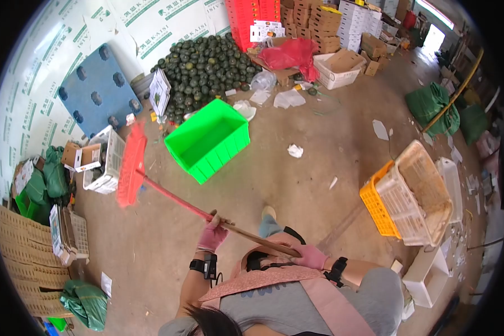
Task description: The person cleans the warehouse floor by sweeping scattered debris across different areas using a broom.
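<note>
A long broom with a red head [131,165] and a red and wooden handle [176,196] slants across the view. Wearing a pink glove, my left hand [213,234] is wrapped round the middle of the handle. My right hand [309,256], also gloved in pink, grips the handle near its end, close to my waist. The broom head is raised at the left, beside a white crate [115,157]. A bright green bin [213,143], open at the top, stands on the floor beyond the handle.
A large pile of dark green round fruit [204,70] lies by the wall. A blue pallet [98,92] leans at the left. Stacked crates [411,196] stand at the right. Crumpled paper [295,150] and scraps lie on the floor.
</note>
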Demonstrator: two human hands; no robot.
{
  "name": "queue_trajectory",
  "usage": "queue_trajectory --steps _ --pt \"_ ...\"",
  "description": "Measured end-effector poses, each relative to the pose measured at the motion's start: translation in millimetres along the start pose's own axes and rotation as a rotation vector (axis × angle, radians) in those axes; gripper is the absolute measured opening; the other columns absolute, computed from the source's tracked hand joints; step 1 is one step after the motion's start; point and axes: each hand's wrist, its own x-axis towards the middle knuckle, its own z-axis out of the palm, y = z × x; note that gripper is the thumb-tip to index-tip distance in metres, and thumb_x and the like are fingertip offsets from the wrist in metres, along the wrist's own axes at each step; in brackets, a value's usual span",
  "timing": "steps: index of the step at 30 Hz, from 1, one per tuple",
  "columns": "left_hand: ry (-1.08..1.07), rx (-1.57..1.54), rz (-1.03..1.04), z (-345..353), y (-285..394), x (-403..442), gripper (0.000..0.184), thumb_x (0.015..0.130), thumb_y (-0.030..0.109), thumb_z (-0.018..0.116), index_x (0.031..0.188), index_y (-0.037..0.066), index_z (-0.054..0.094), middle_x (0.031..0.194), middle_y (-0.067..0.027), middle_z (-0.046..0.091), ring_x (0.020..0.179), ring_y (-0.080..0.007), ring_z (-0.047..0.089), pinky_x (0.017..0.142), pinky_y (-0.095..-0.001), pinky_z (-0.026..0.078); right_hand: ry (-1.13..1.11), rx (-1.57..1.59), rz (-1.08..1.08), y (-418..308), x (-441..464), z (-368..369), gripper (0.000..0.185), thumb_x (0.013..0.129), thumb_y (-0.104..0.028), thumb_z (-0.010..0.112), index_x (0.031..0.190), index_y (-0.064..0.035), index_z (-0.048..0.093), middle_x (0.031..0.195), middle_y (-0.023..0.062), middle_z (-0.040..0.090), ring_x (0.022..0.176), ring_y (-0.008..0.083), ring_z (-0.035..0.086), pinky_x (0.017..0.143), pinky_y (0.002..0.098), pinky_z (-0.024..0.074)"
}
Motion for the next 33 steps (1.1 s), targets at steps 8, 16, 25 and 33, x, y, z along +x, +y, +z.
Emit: queue_trajectory --steps 8,16,25,33 --pt "-0.085 0.276 -0.085 97.6 43.7 156.7 0.028 0.082 0.007 0.048 0.105 0.003 0.031 0.097 -0.0155 0.052 0.094 -0.0274 0.051 0.07 -0.0322 0.046 0.056 -0.029 0.127 20.0 97.5 -112.8 0.035 0.073 -0.035 0.053 0.094 -0.0067 0.051 0.081 0.0183 0.056 0.079 0.035 0.053 0.068 0.0389 0.042" --pt "0.064 0.529 -0.479 114.9 7.1 285.6 0.028 0.076 0.019 0.057 0.098 0.012 0.042 0.094 -0.0039 0.053 0.076 -0.017 0.052 0.064 -0.0317 0.042 0.136 -0.147 0.431 7.8 114.4 -205.5 0.028 0.07 -0.03 0.055 0.079 -0.0032 0.052 0.069 0.0202 0.054 0.067 0.0349 0.053 0.058 0.0398 0.0413" --pt "-0.177 0.231 -0.855 139.4 -6.6 545.1 0.015 0.078 0.015 0.054 0.086 0.007 0.044 0.093 -0.0095 0.055 0.086 -0.0237 0.056 0.075 -0.0412 0.046 0.133 0.509 0.511 25.8 261.4 -311.7 0.029 0.08 -0.012 0.047 0.107 -0.0067 0.041 0.057 0.0046 0.047 0.05 0.0135 0.046 0.046 0.0262 0.0384" --pt "0.32 0.391 -0.741 111.0 -30.1 817.2 0.01 0.072 0.013 0.054 0.072 0.004 0.051 0.064 -0.0088 0.054 0.057 -0.0203 0.054 0.052 -0.0355 0.046 -0.115 1.125 0.617 58.5 530.5 -450.3 0.053 0.079 -0.013 0.048 0.127 -0.0147 0.026 0.057 -0.0015 0.04 0.038 0.006 0.032 0.035 0.0199 0.027"
